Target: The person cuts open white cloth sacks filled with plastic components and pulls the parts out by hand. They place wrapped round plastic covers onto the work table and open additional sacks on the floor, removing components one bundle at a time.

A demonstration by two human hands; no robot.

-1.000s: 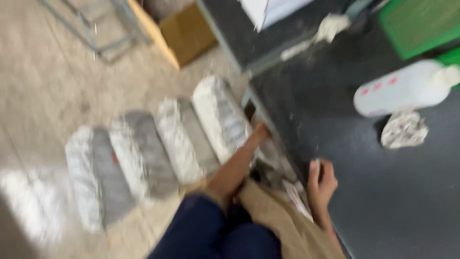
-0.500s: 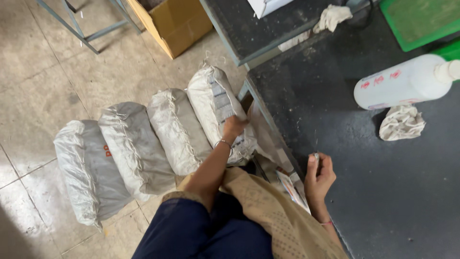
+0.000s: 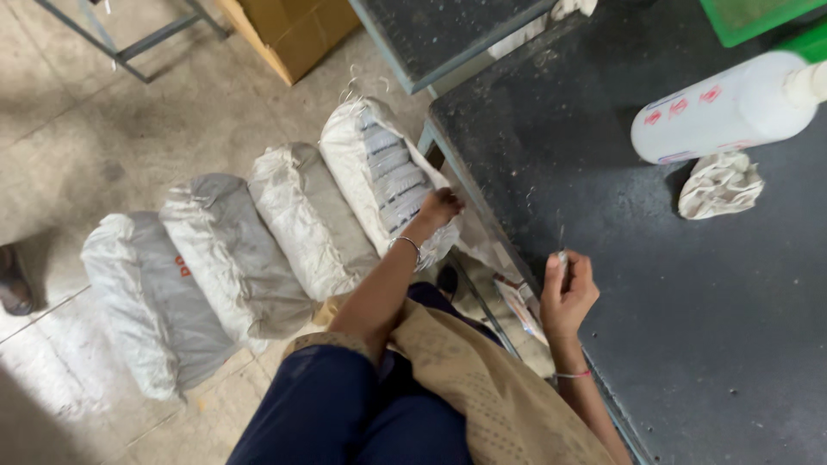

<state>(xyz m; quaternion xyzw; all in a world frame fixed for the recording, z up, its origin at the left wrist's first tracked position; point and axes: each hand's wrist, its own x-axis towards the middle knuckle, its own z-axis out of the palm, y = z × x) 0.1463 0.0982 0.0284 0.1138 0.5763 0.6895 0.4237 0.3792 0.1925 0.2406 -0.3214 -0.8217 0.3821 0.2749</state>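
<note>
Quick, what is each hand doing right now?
Left hand: reaching down onto the nearest white sack; grip cannot be told.
Right hand: closed on a small thin object.

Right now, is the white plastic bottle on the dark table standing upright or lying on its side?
Lying on its side: the white plastic bottle rests lengthwise on the dark table, beside a crumpled cloth.

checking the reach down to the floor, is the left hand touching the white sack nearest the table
Touching. The head view shows the left hand pressed onto the lower end of the nearest white sack, fingers lying on its fabric with no gap visible between them.
</note>
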